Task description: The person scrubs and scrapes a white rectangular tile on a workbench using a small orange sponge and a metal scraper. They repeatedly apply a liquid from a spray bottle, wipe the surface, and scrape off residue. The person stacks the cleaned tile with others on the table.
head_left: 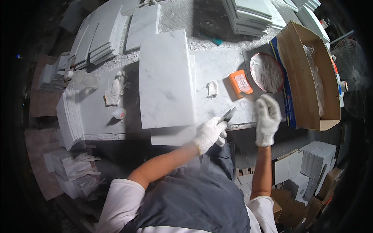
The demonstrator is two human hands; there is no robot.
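My left hand (211,134), in a white knitted glove, is closed round what looks like a putty knife (229,113), its dark flat blade pointing up and right over the table's front edge. To its right, my gloved right hand (268,119) is raised with curled fingers, slightly blurred; whatever they may hold is hidden. Just beyond it lies a round, red-rimmed dish (252,65) of white paste. An orange box (241,84) sits beside the dish, and a small curved white piece (212,89) lies farther left. A grey-veined white marble slab (165,79) rests left of my hands, overhanging the front edge.
An open cardboard box (328,99) stands at the right, with a fan (349,70) beyond. Stacked slabs (248,17) and leaning slabs (105,37) occupy the back. Left lie a loose glove (114,92) and a small white rounded object (119,113). White cartons (318,155) stand below right.
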